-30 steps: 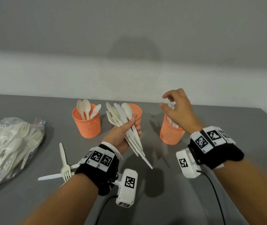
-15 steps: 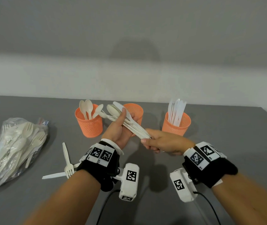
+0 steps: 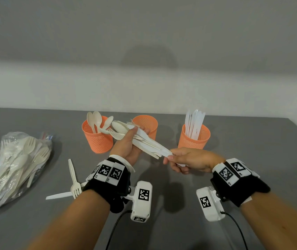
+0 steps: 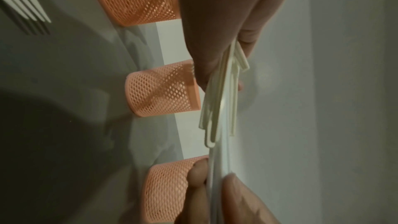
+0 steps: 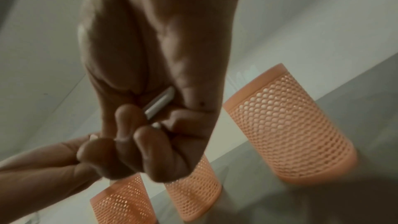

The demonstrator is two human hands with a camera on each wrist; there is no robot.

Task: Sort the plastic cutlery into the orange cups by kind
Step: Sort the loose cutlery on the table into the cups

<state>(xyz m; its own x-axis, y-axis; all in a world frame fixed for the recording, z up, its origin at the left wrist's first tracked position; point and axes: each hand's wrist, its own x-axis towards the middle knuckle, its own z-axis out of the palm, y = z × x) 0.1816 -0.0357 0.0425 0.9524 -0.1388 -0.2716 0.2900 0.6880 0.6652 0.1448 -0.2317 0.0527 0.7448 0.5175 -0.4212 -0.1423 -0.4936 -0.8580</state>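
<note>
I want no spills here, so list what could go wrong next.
1. The right hand pinches one handle end in the bundle held by the left hand; pulling may drag neighbouring pieces out.
2. The bundle mixes spoons, forks and knives, so a piece could land in the wrong cup, such as the knife cup.

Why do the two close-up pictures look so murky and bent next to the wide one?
Head view: bright and even, sharp, with soft shadows under the cups and a faint head shadow on the wall. Left wrist view: dim, the left hand blurred, a big dark shadow on the table. Right wrist view: the right hand dark and soft, cups stretched by the wide lens.
</note>
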